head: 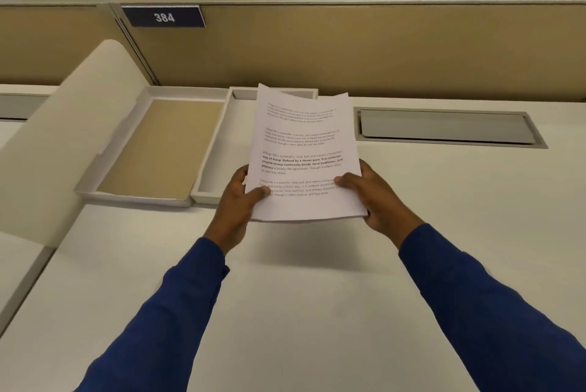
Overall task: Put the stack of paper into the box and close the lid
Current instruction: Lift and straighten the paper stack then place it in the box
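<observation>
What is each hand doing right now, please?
Left hand: closed on the left edge of the stack of printed paper.
Right hand: closed on the stack's right edge, holding it above the desk.

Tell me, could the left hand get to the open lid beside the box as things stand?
Probably not yet. The left hand is gripping the stack of paper together with the right hand, so it is occupied. Nothing blocks the path to the lid, which lies open just left of the box.
</observation>
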A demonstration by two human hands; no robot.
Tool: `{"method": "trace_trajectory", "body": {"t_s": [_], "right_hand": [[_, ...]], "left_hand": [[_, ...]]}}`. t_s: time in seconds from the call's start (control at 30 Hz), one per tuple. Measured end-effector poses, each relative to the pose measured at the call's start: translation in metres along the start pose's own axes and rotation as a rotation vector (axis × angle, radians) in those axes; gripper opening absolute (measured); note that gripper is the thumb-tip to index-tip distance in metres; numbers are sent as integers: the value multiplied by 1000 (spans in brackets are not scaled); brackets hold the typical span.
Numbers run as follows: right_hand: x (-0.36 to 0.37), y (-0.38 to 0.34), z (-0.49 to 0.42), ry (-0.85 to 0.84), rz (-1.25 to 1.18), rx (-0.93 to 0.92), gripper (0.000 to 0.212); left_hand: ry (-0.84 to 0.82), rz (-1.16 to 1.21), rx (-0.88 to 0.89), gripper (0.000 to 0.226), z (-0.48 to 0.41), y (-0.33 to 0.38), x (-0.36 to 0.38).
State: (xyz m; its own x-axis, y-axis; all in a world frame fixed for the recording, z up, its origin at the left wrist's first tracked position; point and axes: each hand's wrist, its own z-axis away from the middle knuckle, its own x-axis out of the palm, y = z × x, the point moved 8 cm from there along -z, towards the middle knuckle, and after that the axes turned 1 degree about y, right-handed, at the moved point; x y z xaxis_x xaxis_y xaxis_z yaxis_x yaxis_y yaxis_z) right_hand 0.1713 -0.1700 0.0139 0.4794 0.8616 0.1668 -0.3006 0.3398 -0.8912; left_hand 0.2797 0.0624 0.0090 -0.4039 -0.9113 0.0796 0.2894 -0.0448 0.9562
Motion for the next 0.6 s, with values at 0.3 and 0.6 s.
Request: {"method": "trace_trajectory", "body": {"t_s": [0.3,0.6], "right_hand": [[87,-14,-112,99,89,-12,43],[100,28,-148,220,208,90,46]], "left_hand": [[18,-131,-77,57,-128,14,-80],[94,-314,-230,48,-169,-22,-98]]}}
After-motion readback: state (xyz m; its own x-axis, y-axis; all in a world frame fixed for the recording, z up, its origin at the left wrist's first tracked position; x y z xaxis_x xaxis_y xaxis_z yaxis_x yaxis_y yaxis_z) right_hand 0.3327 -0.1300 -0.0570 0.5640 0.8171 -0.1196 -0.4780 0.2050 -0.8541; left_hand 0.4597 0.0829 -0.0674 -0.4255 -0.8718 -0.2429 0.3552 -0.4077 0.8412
